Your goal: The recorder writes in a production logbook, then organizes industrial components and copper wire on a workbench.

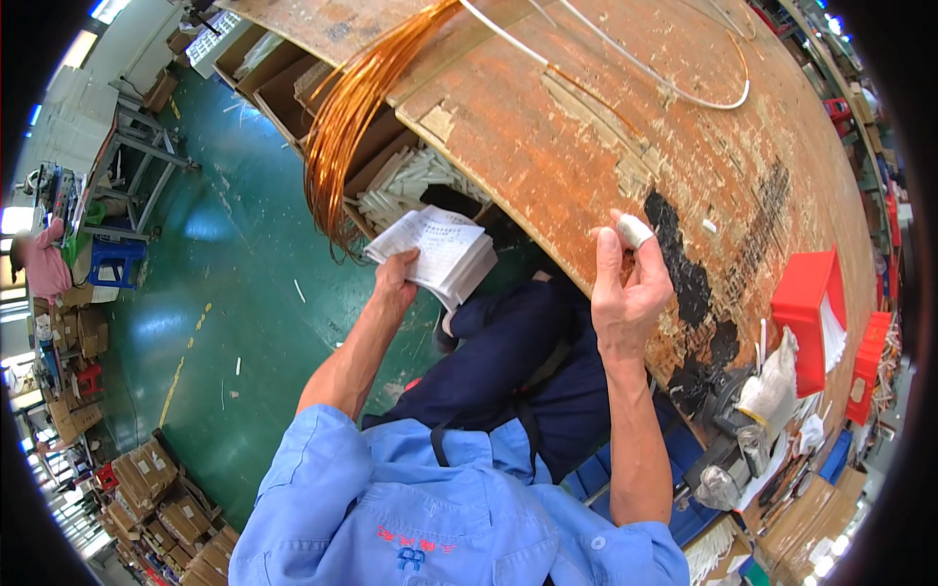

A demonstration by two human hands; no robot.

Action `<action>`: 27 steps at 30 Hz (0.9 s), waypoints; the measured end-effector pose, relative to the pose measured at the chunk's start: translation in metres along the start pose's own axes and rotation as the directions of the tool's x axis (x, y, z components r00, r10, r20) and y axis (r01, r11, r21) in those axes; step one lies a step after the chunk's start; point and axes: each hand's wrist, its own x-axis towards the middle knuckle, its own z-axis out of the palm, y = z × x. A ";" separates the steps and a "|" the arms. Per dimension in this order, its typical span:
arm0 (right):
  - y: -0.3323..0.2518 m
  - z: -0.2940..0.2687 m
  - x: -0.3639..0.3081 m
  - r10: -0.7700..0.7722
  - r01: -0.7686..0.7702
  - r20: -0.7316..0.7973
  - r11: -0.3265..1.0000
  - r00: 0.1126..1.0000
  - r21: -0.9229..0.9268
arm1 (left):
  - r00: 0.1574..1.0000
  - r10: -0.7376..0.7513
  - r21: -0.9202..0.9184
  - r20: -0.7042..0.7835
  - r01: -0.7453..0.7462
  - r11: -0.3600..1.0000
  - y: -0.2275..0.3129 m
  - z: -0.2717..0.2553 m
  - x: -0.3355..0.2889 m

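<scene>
My left hand (397, 277) is closed on a thick pad of white printed paper (436, 248), thumb on top, held out over the floor beside the table. My right hand (630, 289) is raised above the near edge of the worn wooden table (547, 186). Its fingers are loosely bent and apart, with nothing visible between them. A white wrap (634, 230) covers one of its fingertips. A coil of copper-coloured wire (342, 137) hangs over the table's left edge, beyond the pad.
Cardboard boxes with white tubes (415, 181) stand under the table. White tubing (674, 96) lies across the tabletop. On the right are a red bin (809, 317) and a clamp-like metal tool (718, 420). Stacked cartons (147, 479) and a blue stool (117, 262) are at left.
</scene>
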 end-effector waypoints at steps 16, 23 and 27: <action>0.003 -0.009 0.001 -0.223 0.214 -0.031 0.960 0.974 -0.182 | 0.843 -0.260 0.882 0.471 -0.450 0.138 -0.101 0.026 -0.116; 0.008 0.000 0.000 -0.303 0.294 -0.025 0.939 0.953 -0.181 | 0.800 -0.275 0.768 0.534 -0.595 -0.239 -0.069 -0.001 -0.200; 0.007 -0.003 -0.002 -0.286 0.275 -0.043 0.946 0.957 -0.170 | 0.793 -0.249 0.679 0.556 -0.606 -0.415 -0.066 0.003 -0.239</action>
